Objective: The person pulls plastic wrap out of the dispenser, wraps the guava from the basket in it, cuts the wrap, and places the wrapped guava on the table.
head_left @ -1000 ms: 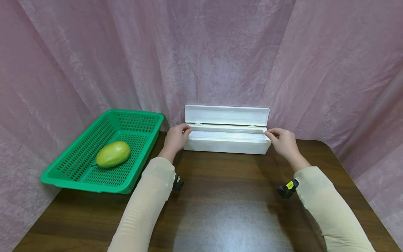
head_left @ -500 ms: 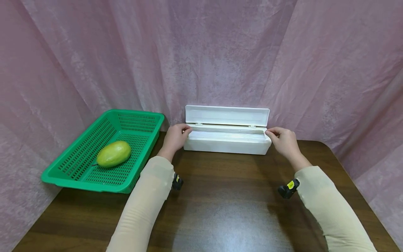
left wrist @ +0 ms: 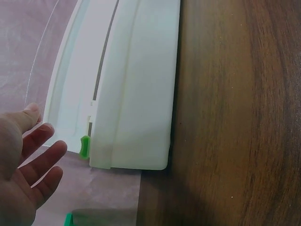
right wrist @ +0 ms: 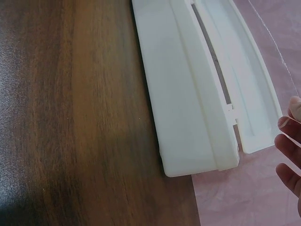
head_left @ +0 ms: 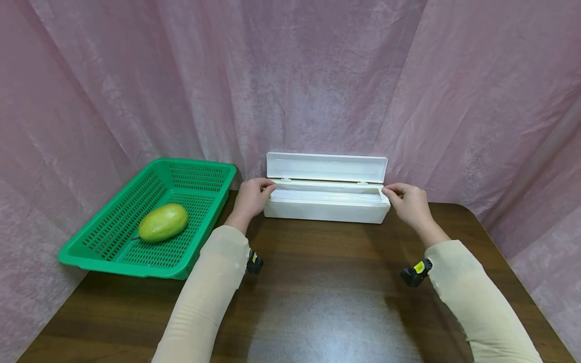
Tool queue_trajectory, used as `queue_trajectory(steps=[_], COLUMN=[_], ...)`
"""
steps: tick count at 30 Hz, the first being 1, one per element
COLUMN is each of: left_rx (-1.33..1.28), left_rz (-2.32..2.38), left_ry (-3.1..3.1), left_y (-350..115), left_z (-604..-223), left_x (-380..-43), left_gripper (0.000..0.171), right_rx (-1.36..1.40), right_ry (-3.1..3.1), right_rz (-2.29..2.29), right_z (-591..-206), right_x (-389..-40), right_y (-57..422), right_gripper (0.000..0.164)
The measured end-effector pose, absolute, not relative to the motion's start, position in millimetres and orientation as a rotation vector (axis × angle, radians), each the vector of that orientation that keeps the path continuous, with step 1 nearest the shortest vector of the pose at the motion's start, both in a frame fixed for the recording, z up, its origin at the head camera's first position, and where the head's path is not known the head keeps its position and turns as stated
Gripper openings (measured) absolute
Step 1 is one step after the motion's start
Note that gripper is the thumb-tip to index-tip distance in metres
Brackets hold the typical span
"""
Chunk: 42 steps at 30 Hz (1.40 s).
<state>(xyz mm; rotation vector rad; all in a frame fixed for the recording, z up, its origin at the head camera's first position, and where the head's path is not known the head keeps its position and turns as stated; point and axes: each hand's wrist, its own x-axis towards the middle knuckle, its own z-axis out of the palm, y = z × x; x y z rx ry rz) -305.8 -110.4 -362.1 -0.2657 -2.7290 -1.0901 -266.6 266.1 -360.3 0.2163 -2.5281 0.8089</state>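
Note:
A long white cling film dispenser [head_left: 327, 212] stands at the back of the table with its lid [head_left: 327, 167] raised. My left hand [head_left: 250, 200] is at its left end, and my right hand [head_left: 410, 205] is at its right end. Thumb and forefinger of each hand pinch the clear cling film [left wrist: 35, 63]. Its edge shows as a thin line stretched above the box in both wrist views; the sheet itself is hard to see. A green slider tab [left wrist: 84, 147] sits at the box's left end. My other left fingers are loosely spread.
On the left, a green slotted plastic basket [head_left: 115, 269] holds a yellow-green oval fruit [head_left: 163, 222] with a short stem. A pink curtain [head_left: 317, 91] hangs close behind the box. The brown wooden table [head_left: 327, 282] has a rounded back right corner.
Both hands stay almost where they were, still pinching the film. The greyish band seen along the box opening has faded. Only a very slight shift shows in the left forearm.

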Motion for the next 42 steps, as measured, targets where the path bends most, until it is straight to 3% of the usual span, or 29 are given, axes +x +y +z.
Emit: queue_trajectory(steps=[42], left_rx=[-0.266], left_rz=[-1.271], left_ry=[-2.634], left_y=[-108.6], left_z=[-350.8], left_x=[-299.8], left_gripper=[0.024], right_rx=[0.173], right_ry=[-2.528], right_rz=[0.87], right_z=[-346.8], right_x=[-262.5], right_y=[264.8], right_gripper=[0.027])
